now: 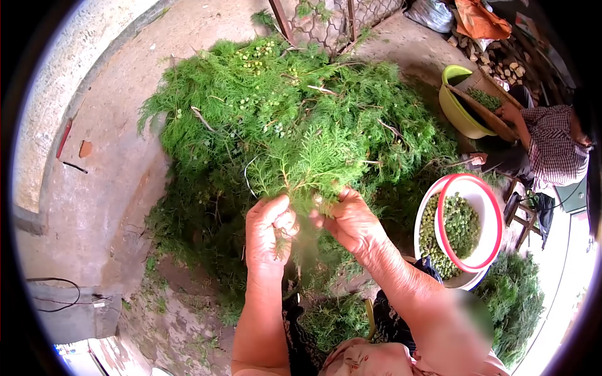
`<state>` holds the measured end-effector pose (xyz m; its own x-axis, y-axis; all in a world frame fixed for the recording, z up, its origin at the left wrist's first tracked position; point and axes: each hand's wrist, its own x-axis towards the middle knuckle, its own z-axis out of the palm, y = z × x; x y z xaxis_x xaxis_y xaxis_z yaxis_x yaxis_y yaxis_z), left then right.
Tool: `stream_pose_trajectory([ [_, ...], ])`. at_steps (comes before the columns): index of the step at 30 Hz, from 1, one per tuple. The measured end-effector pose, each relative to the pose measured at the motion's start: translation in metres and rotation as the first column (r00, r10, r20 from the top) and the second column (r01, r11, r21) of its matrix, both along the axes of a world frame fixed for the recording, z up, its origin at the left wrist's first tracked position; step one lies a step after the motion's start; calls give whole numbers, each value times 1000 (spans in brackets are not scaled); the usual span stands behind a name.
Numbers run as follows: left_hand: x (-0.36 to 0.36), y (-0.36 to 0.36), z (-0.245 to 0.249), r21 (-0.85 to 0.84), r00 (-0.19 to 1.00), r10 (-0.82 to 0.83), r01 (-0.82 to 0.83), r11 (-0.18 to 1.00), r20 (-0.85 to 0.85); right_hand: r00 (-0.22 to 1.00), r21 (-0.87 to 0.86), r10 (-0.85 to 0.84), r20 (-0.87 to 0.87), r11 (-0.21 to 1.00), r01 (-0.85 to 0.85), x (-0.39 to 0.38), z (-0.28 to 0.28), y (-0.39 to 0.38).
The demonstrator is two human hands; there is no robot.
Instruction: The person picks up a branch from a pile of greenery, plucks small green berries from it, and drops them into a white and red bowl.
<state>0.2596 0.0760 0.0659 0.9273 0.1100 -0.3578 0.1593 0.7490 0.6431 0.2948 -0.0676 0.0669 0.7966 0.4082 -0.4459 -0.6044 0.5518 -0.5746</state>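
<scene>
My left hand (pixel 271 229) is closed round the stem of a green leafy sprig (pixel 313 164), whose fronds fan out beyond the fingers. Close on its right, my right hand (pixel 348 219) has its thumb and fingers pinched together at the sprig's edge; what lies between those fingertips is too small to make out. Both hands are over a large heap of cut green branches (pixel 238 94), with small pale round cones among the foliage.
At the right, a red-rimmed white basin (pixel 495 219) holds green cones, overlapping another container. Beyond it, a seated person (pixel 555 141) works beside a yellow-green tub (pixel 451 106). More branches (pixel 514 294) lie at the lower right; firewood (pixel 511 69) is stacked at the upper right.
</scene>
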Motion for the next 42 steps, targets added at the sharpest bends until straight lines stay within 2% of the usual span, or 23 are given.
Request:
stream_pose_trajectory([
  [1,0,-3,1,15,1000,11,-11,1000,-20,999,101,3,50,995,-8,1,-3,-1],
  [4,-2,-5,3,11,998,-26,27,1000,-58,979,150,61,195,984,-92,2,4,-2],
  [5,-1,-7,5,40,996,-23,26,999,-86,980,122,80,184,987,-103,1,3,-5],
  [8,1,-15,11,146,991,-26,46,988,-135,958,-78,136,251,990,-120,3,-1,-6],
  [10,1,-14,5,158,991,-43,63,985,-125,941,-264,198,275,957,-125,3,0,-7],
  [12,0,-13,3,166,992,-62,79,983,-107,921,-439,264,286,890,-119,4,5,-7],
  [13,0,-13,4,185,991,-62,84,979,-117,912,-548,356,203,814,-195,5,21,-10],
  [16,0,-11,5,314,988,-113,141,939,-106,916,-511,304,262,848,-136,5,15,-9],
  [20,-1,-17,9,319,993,-12,50,946,-121,920,-440,265,287,890,-119,6,4,-8],
  [21,-1,-20,7,388,994,56,-14,921,-97,913,-451,286,290,882,-133,5,3,-7],
  [22,-1,-19,7,417,994,50,-5,909,-96,906,-463,306,293,874,-146,4,1,-7],
  [25,-3,-19,11,451,996,49,-8,893,-79,699,-763,522,488,644,51,10,-26,-12],
  [26,-3,-19,11,446,995,54,-11,895,-84,529,-772,576,624,562,297,10,-34,-14],
  [27,-3,-19,10,441,994,60,-15,898,-90,326,-696,642,694,483,532,9,-38,-16],
  [30,-4,-13,15,366,988,129,-87,926,-90,612,-759,516,600,608,231,15,-41,-20],
  [31,-4,-10,14,349,985,169,-144,926,-42,715,-705,406,570,688,172,17,-39,-20],
  [34,-5,-2,9,284,990,127,-106,953,-56,938,-454,92,335,888,75,23,-28,-19],
  [36,-4,-3,8,334,993,100,-71,940,-70,994,-242,-73,82,966,90,23,-19,-20],
  [39,-3,-5,6,364,993,35,7,932,-110,999,-124,-41,16,991,43,22,7,-16],
  [42,-3,-5,4,368,990,-27,77,927,-139,1000,85,13,-26,996,-11,20,-2,-14],
])
